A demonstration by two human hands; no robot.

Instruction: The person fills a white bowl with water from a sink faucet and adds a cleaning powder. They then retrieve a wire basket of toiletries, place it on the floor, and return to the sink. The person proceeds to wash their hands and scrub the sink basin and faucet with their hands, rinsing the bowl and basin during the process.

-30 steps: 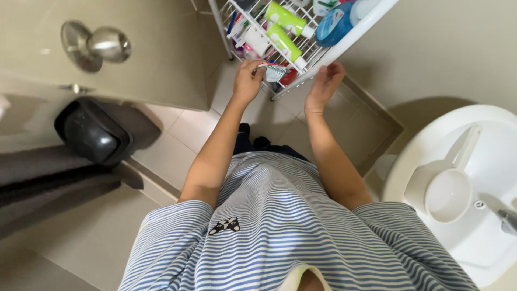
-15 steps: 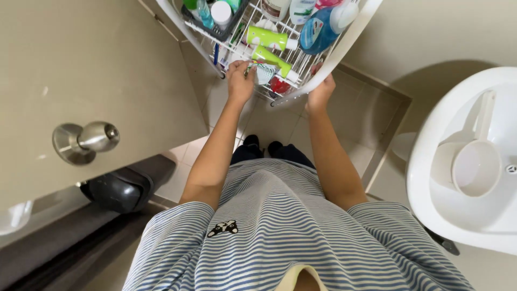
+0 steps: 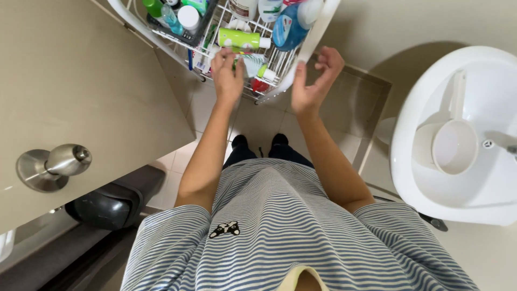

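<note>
Two bare hands reach up to a white wire rack [image 3: 212, 40] that hangs at the top of the head view, crowded with toiletries. The left hand [image 3: 227, 73] lies against the rack's near edge, fingers curled into the wire beside a pale tube [image 3: 252, 63]; whether its grip is closed on the tube or only on the wire, I cannot tell. The right hand [image 3: 315, 81] is just off the rack's right corner, fingers spread and loosely bent, its grip released and holding nothing, close beside the white rim [image 3: 315, 40] that runs down the rack's right side.

Inside the rack, a lime-green bottle [image 3: 242, 39] with a white cap lies on its side just above the left hand. A blue bottle [image 3: 288, 29] leans toward the right edge. A white round lid [image 3: 188, 16] and a green-capped bottle [image 3: 156, 8] stand near the far left corner. Something red [image 3: 260, 85] shows at the near edge, between the two hands.

To the right, a white basin [image 3: 431, 199] holds a white scoop [image 3: 452, 143] with its handle pointing away. On the left a beige door [image 3: 81, 81] carries a round metal knob [image 3: 62, 161], and below it a black bin [image 3: 107, 205] stands on the tiled floor [image 3: 269, 118]. The person wears a blue-and-white striped shirt [image 3: 301, 237].
</note>
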